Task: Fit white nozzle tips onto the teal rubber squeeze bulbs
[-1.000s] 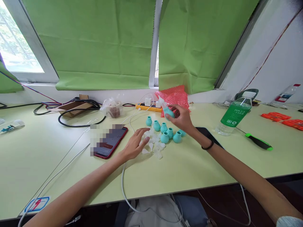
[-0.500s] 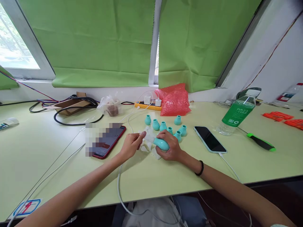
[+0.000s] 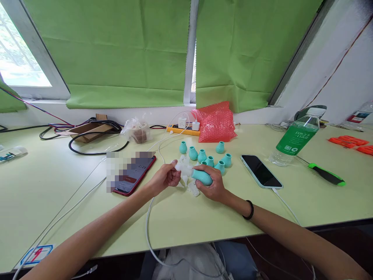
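My right hand (image 3: 215, 186) is closed around a small turquoise vase (image 3: 202, 177), which lies on its side in my grip with its open end toward the left. Close by on the left, my left hand (image 3: 167, 179) is closed, fingers curled and thumb up, pinching a piece of translucent white wrapping (image 3: 178, 166). More crumpled white pieces (image 3: 192, 188) lie on the table between and below the hands. Just behind my hands stand several matching turquoise vases, among them one vase (image 3: 192, 153) at the left and another vase (image 3: 220, 147) farther back.
A red-cased phone (image 3: 138, 175) lies left of my hands, a charging phone (image 3: 260, 171) right. Beyond that are a tilted water bottle (image 3: 297, 136) and a screwdriver (image 3: 326, 174). Pink bubble wrap (image 3: 217, 122) and a yellow power strip (image 3: 188, 131) sit behind. A white cable (image 3: 148, 225) crosses the front edge.
My left hand has turned, its fingers curling more with the wrapping at the fingertips. The vase in my right hand has shifted slightly right, away from the left hand. The view has shifted a little.
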`<action>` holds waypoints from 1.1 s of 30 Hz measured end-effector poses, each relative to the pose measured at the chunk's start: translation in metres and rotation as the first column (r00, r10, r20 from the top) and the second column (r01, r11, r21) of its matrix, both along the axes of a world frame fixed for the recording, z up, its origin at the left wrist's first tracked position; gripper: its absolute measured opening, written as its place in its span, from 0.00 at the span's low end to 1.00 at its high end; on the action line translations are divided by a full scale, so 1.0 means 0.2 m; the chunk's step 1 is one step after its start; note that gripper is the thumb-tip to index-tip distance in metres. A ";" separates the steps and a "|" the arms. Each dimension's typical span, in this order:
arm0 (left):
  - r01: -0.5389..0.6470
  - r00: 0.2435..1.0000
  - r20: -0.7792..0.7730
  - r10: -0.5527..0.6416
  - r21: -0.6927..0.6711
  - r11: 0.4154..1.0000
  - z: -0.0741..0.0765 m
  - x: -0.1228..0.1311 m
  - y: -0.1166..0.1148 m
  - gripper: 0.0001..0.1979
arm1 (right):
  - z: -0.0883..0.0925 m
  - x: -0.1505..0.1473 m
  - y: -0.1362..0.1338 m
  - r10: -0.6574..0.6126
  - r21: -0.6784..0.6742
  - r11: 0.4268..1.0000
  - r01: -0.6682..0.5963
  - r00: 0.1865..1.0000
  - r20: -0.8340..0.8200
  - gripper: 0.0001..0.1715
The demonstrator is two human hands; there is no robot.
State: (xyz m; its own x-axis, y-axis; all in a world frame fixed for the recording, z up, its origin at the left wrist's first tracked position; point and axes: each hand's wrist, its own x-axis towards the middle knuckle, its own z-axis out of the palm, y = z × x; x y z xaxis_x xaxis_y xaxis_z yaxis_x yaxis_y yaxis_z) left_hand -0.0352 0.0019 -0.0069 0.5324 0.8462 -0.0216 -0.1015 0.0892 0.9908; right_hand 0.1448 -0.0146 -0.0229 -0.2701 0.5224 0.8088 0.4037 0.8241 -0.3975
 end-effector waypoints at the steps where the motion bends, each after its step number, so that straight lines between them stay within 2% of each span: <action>1: -0.032 0.999 0.006 0.032 0.001 0.999 0.00 0.00 0.01 0.20 | 0.00 0.00 0.00 -0.005 -0.005 1.000 0.005 1.000 -0.010 0.15; 3: -0.170 0.981 -0.074 0.181 0.127 0.977 0.01 -0.01 0.02 0.21 | 0.00 0.00 0.01 -0.014 -0.014 1.000 0.014 1.000 -0.023 0.16; 4: -0.231 0.949 -0.151 0.278 0.266 0.936 0.00 -0.02 0.02 0.21 | 0.00 0.00 0.01 -0.017 -0.019 1.000 0.017 1.000 -0.025 0.16; 5: -0.252 0.896 -0.231 0.379 0.437 0.863 0.00 -0.02 0.02 0.20 | 0.00 0.00 0.01 -0.019 -0.024 1.000 0.019 1.000 -0.024 0.16; 7: -0.139 0.759 -0.352 0.548 0.735 0.664 -0.02 -0.03 0.02 0.16 | 0.00 -0.01 0.01 -0.025 -0.032 0.999 0.025 1.000 -0.014 0.16; 9: 0.040 0.658 -0.404 0.635 0.861 0.506 -0.05 -0.03 0.02 0.13 | 0.00 -0.02 0.02 -0.038 -0.038 0.999 0.038 0.999 0.002 0.17; 10: 0.096 0.634 -0.414 0.654 0.881 0.463 -0.06 -0.03 0.02 0.14 | -0.01 -0.02 0.02 -0.048 -0.041 0.998 0.048 0.999 0.012 0.18; 12: 0.141 0.630 -0.404 0.663 0.899 0.414 -0.07 -0.03 0.02 0.15 | -0.02 -0.02 0.03 -0.073 -0.048 0.996 0.075 0.997 0.038 0.18; 14: 0.149 0.662 -0.372 0.651 0.916 0.372 -0.06 -0.03 0.00 0.16 | -0.04 -0.01 0.05 -0.107 -0.053 0.992 0.111 0.992 0.071 0.19; 19: 0.214 0.705 -0.356 0.613 0.931 0.295 -0.03 -0.01 -0.04 0.14 | -0.05 0.00 0.05 -0.165 -0.029 0.985 0.173 0.971 0.170 0.18; 25: 0.233 0.712 -0.282 0.643 0.959 0.162 -0.06 -0.01 -0.02 0.11 | -0.03 0.00 0.04 -0.219 0.052 0.976 0.213 0.956 0.195 0.17; 30: 0.210 0.748 -0.233 0.621 0.971 0.112 -0.07 -0.01 -0.02 0.12 | -0.01 0.00 0.02 -0.261 0.133 0.963 0.235 0.938 0.227 0.15; 33: 0.200 0.750 -0.208 0.627 0.976 0.085 -0.07 0.00 -0.02 0.09 | -0.02 0.00 0.02 -0.263 0.150 0.961 0.231 0.931 0.254 0.15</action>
